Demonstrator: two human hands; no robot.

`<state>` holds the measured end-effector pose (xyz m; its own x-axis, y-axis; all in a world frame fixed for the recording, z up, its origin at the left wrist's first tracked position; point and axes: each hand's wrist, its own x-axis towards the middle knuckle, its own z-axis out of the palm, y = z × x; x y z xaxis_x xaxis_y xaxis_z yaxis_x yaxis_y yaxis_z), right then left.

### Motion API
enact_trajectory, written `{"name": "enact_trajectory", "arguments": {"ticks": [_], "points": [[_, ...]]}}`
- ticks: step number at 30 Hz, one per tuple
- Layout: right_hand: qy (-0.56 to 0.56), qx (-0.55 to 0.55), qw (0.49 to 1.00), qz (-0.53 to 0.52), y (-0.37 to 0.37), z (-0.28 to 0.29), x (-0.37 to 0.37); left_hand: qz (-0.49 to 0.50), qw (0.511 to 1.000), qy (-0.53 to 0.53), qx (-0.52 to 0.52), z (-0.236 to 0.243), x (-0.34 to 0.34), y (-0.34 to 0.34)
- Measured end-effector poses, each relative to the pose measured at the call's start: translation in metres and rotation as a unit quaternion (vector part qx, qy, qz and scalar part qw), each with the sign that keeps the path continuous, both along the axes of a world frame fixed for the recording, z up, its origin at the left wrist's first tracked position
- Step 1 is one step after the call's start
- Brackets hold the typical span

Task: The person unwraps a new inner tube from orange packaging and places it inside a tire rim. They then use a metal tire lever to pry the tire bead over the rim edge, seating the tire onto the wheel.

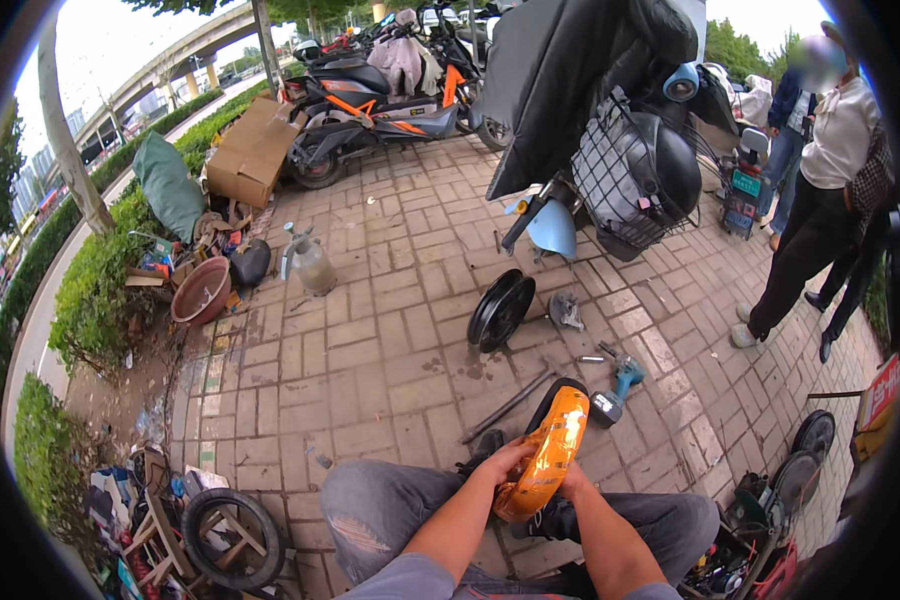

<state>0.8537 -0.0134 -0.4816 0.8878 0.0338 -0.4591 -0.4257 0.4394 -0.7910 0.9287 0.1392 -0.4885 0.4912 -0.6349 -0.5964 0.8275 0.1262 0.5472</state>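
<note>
Between my knees I hold a tire (553, 440) covered in shiny orange wrapping, with bare black rubber showing along its upper left edge. My left hand (511, 460) is closed on its left side. On the other side my right hand (574, 482) grips it too, its fingers largely hidden behind the wrapping. Just beyond lies a long dark metal bar (508, 407) on the paving. To the right of the tire is a teal cordless impact wrench (620, 385) with a black battery. Farther out, a black wheel rim (501, 311) stands on edge.
A light blue scooter (552, 228) with a wire basket stands ahead. Left of it are a pump sprayer (311, 264) and a reddish basin (201, 291). An old tire (233, 538) lies on scrap at lower left. Tools and wheels (799, 475) crowd the right. People (820, 190) stand at far right.
</note>
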Motion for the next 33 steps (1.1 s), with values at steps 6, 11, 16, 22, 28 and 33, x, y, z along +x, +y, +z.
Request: {"name": "enact_trajectory", "arguments": {"ticks": [6, 11, 16, 22, 28, 33], "points": [[0.080, 0.232, 0.956, -0.161, 0.033, 0.008, -0.012, -0.027, 0.985, -0.160, 0.061, -0.027, 0.005, -0.016], [0.045, 0.014, 0.994, -0.099, 0.003, -0.007, -0.001, 0.009, 0.991, -0.088, 0.104, 0.004, 0.002, -0.028], [-0.114, -0.180, 0.976, 0.053, -0.012, -0.023, 0.014, 0.035, 0.996, -0.068, 0.050, -0.023, 0.005, -0.023], [-0.046, -0.143, 0.978, 0.142, -0.002, -0.004, 0.022, 0.112, 0.931, -0.215, 0.273, -0.034, 0.022, -0.003], [-0.094, -0.165, 0.975, -0.116, -0.034, 0.108, 0.034, 0.415, 0.869, -0.264, 0.059, 0.129, 0.068, 0.006], [-0.219, -0.364, 0.904, 0.040, -0.013, 0.206, 0.050, 0.161, 0.971, -0.160, -0.075, 0.155, 0.014, -0.041]]}}
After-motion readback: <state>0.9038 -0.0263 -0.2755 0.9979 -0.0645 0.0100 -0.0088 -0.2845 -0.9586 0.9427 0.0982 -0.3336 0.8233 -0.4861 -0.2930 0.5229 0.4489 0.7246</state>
